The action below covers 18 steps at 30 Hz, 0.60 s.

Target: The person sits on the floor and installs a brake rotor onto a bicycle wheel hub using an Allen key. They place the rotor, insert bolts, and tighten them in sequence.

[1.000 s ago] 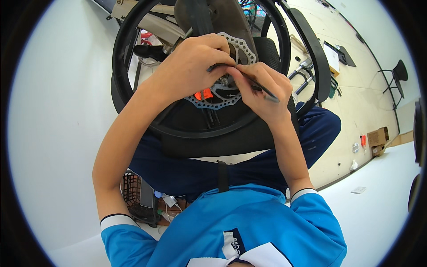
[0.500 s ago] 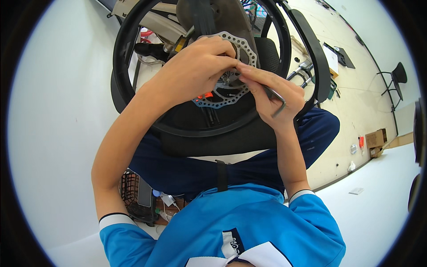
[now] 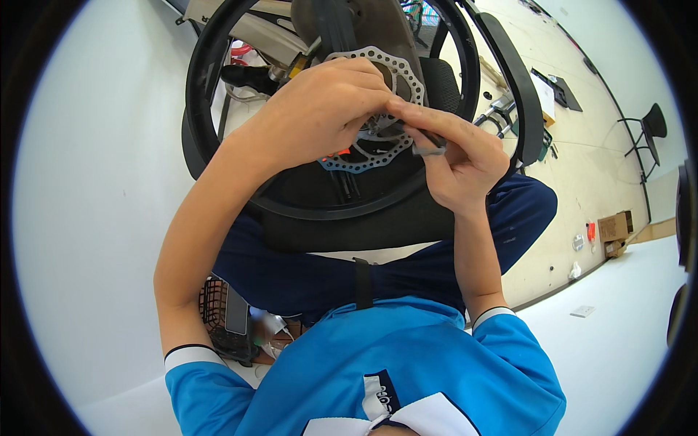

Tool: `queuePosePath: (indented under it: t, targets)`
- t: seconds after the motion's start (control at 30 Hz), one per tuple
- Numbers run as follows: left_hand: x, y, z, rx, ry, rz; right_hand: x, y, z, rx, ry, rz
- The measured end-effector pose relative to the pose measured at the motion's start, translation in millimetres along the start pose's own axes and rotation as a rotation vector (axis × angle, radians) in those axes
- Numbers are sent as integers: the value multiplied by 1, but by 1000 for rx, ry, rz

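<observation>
A perforated disc brake rotor point(image 3: 408, 75) sits at the hub of a black-rimmed wheel point(image 3: 193, 94). My left hand point(image 3: 331, 105) lies across the rotor's left side. Its fingers are bent in and closed near the hub, and what they grip is hidden. Against its fingertips press those of my right hand point(image 3: 465, 149), which holds a hex key point(image 3: 430, 151). The key's bent end is blurred, and part of it hides behind my fingers. Below the hub, an orange piece point(image 3: 340, 153) shows at the rotor's edge.
Behind the wheel stands a beige frame point(image 3: 251, 35). A black basket point(image 3: 212, 309) with a phone point(image 3: 236, 312) is at my lower left. On the floor to the right lie a metal fork point(image 3: 498, 116) and a cardboard box point(image 3: 615, 226). A black chair point(image 3: 647, 127) stands farther off.
My right hand has shifted slightly right and up, and the hex key has turned, its bent end swinging up and left. My left hand stays nearly in place at the hub.
</observation>
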State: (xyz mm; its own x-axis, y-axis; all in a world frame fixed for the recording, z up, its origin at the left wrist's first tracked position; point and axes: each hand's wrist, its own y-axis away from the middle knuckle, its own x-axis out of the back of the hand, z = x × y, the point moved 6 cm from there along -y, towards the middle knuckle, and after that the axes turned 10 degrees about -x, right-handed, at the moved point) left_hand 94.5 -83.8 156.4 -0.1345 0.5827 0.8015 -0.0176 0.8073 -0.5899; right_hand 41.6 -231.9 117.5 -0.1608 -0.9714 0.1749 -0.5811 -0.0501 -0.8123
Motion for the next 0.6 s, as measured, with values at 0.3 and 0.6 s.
queuePosePath:
  t: [0.3,0.6]
  targets:
    - [2,-8,14,169,54,27,6,0,6,90,4,183]
    - [0,-7,17,175,9,-7,7,1,-7,30,64,144]
